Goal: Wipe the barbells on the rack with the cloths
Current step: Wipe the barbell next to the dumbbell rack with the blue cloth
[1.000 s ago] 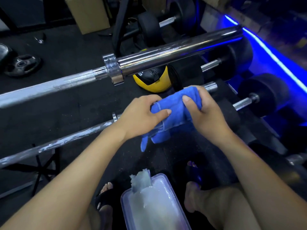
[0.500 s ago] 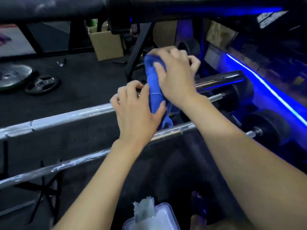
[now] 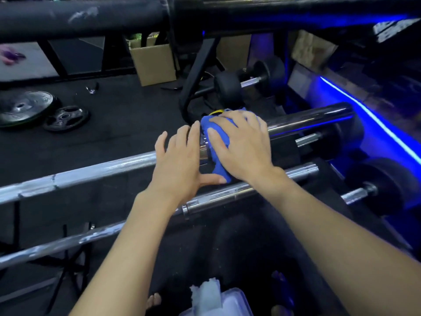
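Right now: right hand (image 3: pixel 241 147) spread flat over the blue cloth (image 3: pixel 216 135), pressing it onto the middle barbell (image 3: pixel 95 171) at the collar near the rack's right end; left hand (image 3: pixel 180 160) open beside it, fingers straight on the shaft, gripping nothing. Likely trouble: cloth only pressed, not wrapped, so liable to slide off and drop onto the lower barbell (image 3: pixel 250 185). Also possible: bar rolling under a one-sided push, leaving the underside unwiped.

Blue cloth (image 3: pixel 216 135) brought down from mid-air onto the middle barbell (image 3: pixel 307 120), right hand (image 3: pixel 241 147) now spread flat over it, left hand (image 3: pixel 180 165) opened, thumb touching the cloth's lower end
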